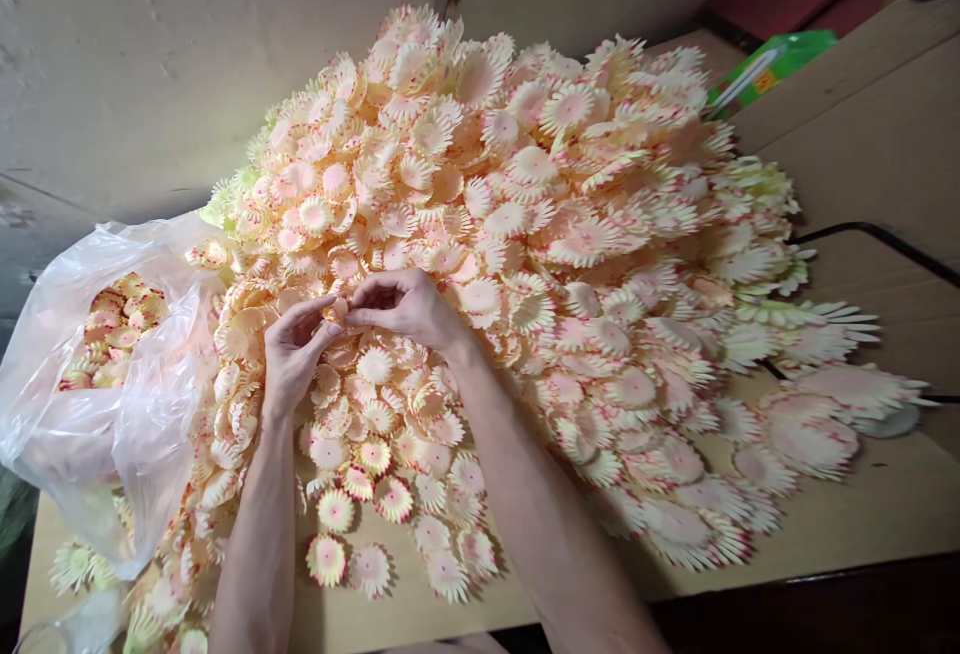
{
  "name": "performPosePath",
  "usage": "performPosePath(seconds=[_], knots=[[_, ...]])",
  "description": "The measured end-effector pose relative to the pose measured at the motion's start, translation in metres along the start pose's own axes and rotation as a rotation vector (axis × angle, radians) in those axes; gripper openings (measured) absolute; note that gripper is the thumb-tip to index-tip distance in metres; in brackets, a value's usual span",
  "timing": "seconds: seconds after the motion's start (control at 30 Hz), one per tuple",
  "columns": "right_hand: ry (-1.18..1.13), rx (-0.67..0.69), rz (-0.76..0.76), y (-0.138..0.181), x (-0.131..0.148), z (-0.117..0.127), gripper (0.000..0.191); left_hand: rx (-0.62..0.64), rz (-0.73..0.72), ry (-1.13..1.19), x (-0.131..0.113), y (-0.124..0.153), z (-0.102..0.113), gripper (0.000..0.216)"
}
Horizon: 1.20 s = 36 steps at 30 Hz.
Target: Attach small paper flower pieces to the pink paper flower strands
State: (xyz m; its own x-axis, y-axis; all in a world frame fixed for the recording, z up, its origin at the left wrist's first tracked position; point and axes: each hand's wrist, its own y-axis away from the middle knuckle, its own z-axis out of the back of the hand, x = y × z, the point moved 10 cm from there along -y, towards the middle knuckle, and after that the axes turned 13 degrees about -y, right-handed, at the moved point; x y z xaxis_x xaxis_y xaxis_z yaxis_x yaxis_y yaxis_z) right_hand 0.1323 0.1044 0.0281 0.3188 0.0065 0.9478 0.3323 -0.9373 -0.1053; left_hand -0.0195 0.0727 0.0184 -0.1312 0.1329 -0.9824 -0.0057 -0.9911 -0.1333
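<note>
Your left hand (294, 352) and right hand (409, 306) meet just above the near-left part of the pile (540, 224), both on one small flower piece (339, 311). L thumb and forefinger are pressed together on its left edge, other L fingers curled in behind. R fingertips (357, 316) pinch its right edge, with the rest of the R fingers bent over the top, so the piece is held between the two hands and mostly hidden by them. I can't tell its exact shape. Directly under your wrists lie loose cream and pink flower heads, spread flat on the table (862, 514); further back they're heaped high against the wall (150, 54). Bigger, longer-petalled heads sit at the pile's right edge. To your left, touching the pile, is a clear plastic bag (97, 434), mouth open, with smaller yellow and red pieces (112, 319) inside. A black cable (885, 239) runs across the table on the right, partly under the flowers. A green box (772, 64) sits at the far right, behind the pile.
</note>
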Motion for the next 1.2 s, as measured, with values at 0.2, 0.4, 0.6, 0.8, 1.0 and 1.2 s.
performPosePath(seconds=[0.2,0.4,0.6,0.8,1.0,1.2], knots=[[0.05,0.042,0.007,0.003,0.004,-0.007,0.022,0.02,0.004,0.008,0.0,0.001,-0.002,0.035],[0.181,0.026,0.043,0.004,0.011,-0.01,0.012,0.008,-0.003,0.015,-0.002,0.0,-0.002,0.036],[0.167,0.026,0.083,0.003,0.014,-0.011,0.014,0.031,-0.005,0.032,-0.001,-0.001,-0.005,0.039],[0.172,0.024,0.086,0.003,0.013,-0.011,0.02,0.057,0.01,0.041,-0.006,-0.001,-0.01,0.054],[0.223,-0.012,0.117,0.003,0.015,-0.007,0.013,-0.02,0.033,0.037,-0.002,-0.002,-0.003,0.041],[0.278,0.005,0.156,0.003,0.016,-0.009,0.007,-0.056,0.079,0.011,0.004,-0.001,0.001,0.041]])
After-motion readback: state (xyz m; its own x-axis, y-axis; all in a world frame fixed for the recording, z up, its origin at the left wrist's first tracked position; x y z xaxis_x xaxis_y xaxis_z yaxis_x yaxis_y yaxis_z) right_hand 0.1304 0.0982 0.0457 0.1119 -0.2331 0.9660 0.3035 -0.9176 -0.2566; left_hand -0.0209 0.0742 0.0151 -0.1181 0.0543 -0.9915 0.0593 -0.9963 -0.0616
